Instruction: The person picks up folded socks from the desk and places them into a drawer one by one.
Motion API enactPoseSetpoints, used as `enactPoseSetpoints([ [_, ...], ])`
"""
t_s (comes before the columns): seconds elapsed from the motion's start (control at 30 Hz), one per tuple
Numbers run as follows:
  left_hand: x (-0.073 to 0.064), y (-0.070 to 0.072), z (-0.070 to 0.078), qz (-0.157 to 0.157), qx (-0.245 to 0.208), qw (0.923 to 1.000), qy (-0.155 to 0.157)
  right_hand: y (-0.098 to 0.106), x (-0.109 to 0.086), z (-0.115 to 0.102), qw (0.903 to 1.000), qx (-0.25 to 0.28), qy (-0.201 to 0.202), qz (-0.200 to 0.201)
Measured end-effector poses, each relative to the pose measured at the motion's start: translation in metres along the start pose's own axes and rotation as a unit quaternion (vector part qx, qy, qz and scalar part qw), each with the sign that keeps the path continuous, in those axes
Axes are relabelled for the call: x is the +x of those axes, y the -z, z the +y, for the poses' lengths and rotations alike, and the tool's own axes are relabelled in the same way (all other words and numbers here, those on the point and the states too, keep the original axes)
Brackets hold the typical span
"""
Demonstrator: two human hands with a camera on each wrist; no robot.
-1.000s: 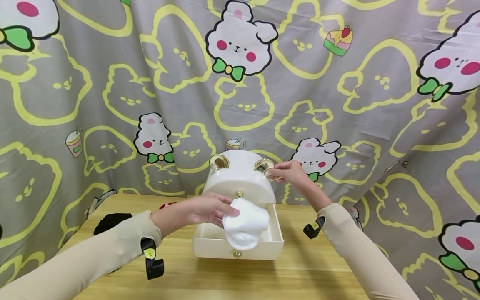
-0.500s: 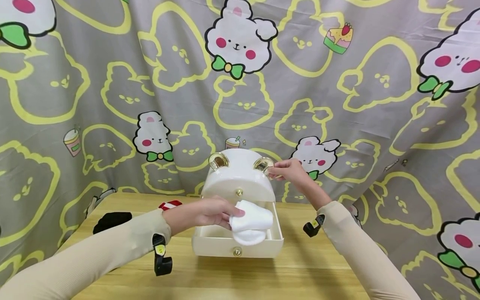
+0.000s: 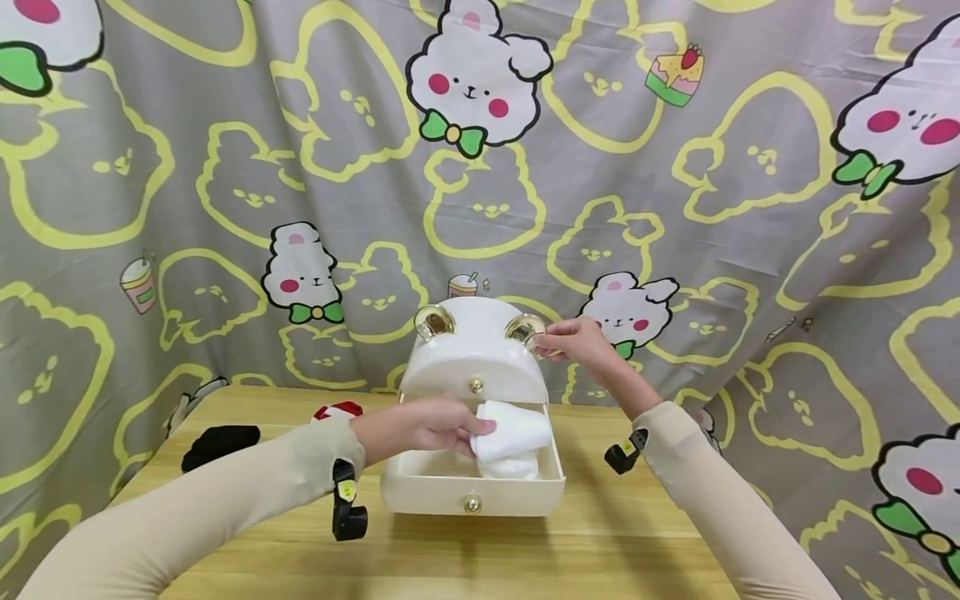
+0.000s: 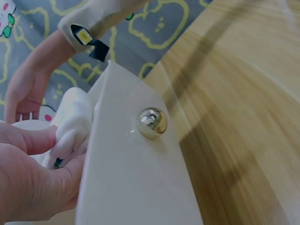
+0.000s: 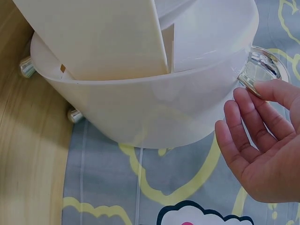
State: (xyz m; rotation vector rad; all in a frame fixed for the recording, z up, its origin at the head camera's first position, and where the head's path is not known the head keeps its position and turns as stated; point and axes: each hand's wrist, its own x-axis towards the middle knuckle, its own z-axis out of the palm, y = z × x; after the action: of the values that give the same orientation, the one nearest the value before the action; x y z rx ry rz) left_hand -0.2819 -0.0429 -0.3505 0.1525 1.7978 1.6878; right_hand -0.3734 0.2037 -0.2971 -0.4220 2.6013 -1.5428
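A white storage box (image 3: 480, 354) with gold ear-shaped parts stands on the table, its lower drawer (image 3: 426, 495) pulled out. My left hand (image 3: 431, 427) pinches a folded white cloth (image 3: 516, 433) between thumb and fingers, over and partly inside the right part of that drawer. In the left wrist view the soft cloth (image 4: 75, 115) is rolled, with a small dark mark, right behind the drawer front. My right hand (image 3: 576, 340) holds the right gold ear (image 3: 525, 327); the right wrist view has thumb and forefinger pinching its rim, the other fingers loosely bent.
A black cloth item (image 3: 220, 446) lies on the wooden table (image 3: 585, 533) at the left. Behind my left forearm is a red and white item (image 3: 337, 410), partly covered. A gold knob (image 3: 472, 504) sticks out from the drawer front. A patterned curtain (image 3: 480, 200) hangs behind.
My left hand has moved right and slightly away from me, taking the white cloth farther into the drawer. More of the red and white item shows. The right hand stays on the gold ear.
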Motion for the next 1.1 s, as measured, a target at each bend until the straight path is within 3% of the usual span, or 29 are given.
enactPoseSetpoints([
  [0.23, 0.006, 0.000, -0.009, 0.032, -0.002, 0.9992, 0.023, -0.003, 0.001, -0.001, 1.0000, 0.000, -0.006, 0.002],
  [0.5, 0.004, 0.007, -0.008, 0.012, 0.032, 0.9980, 0.053, -0.001, 0.000, -0.003, 1.0000, -0.003, -0.003, 0.002],
  [0.87, 0.008, 0.013, -0.003, 0.026, 0.094, 0.9888, 0.113, -0.001, 0.001, -0.003, 1.0000, 0.000, -0.008, 0.004],
  [1.1, 0.009, 0.016, -0.002, 0.023, 0.091, 0.9889, 0.115, -0.001, 0.000, -0.002, 0.9999, 0.003, -0.010, 0.001],
])
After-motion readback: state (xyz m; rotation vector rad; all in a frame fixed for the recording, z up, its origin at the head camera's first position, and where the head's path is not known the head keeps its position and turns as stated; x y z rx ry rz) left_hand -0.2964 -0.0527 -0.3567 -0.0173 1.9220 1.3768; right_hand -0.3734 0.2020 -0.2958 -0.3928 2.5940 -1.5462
